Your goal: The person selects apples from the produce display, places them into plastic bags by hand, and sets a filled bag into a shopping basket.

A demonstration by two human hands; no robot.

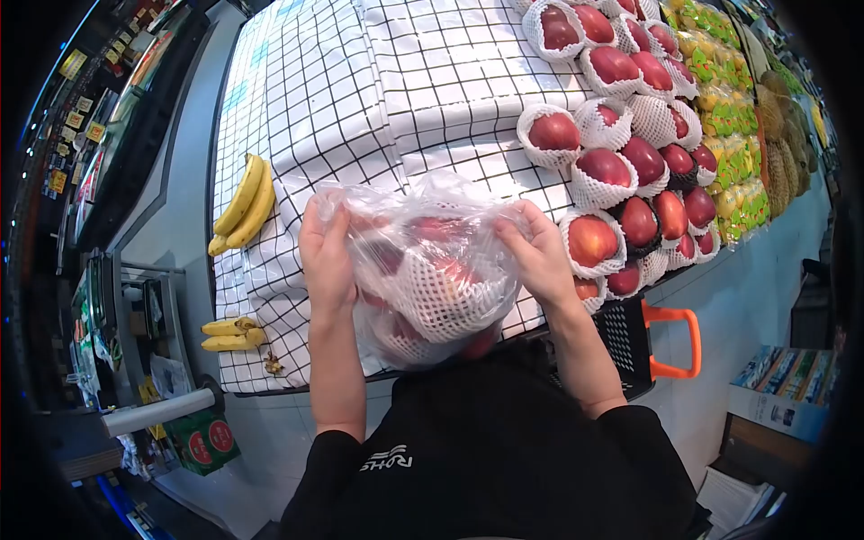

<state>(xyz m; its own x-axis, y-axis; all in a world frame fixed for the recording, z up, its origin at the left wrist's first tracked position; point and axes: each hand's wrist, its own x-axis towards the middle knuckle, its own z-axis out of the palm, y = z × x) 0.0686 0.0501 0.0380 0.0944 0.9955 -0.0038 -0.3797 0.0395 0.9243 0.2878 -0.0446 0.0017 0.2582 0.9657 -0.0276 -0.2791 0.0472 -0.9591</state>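
My left hand [328, 250] is closed on the left side of the rim of a clear plastic bag [378, 256]. My right hand [538, 249] pinches the bag's opposite side. Between my hands the bag bulges with several red fruits that look like mangoes, some in white foam nets [441, 301]. It sits at the table's near edge, against my body. Crinkled film partly blurs the fruit inside. Just right of my right hand lies a red mango [592, 241] in a foam net, at the edge of a larger pile.
A black-and-white checked cloth [468, 85] covers the table. Bananas [245, 205] lie on the left, with a smaller bunch [232, 334] below. Yellow-green packages [725, 117] line the far right. Under the right edge is a black basket with an orange handle [688, 342].
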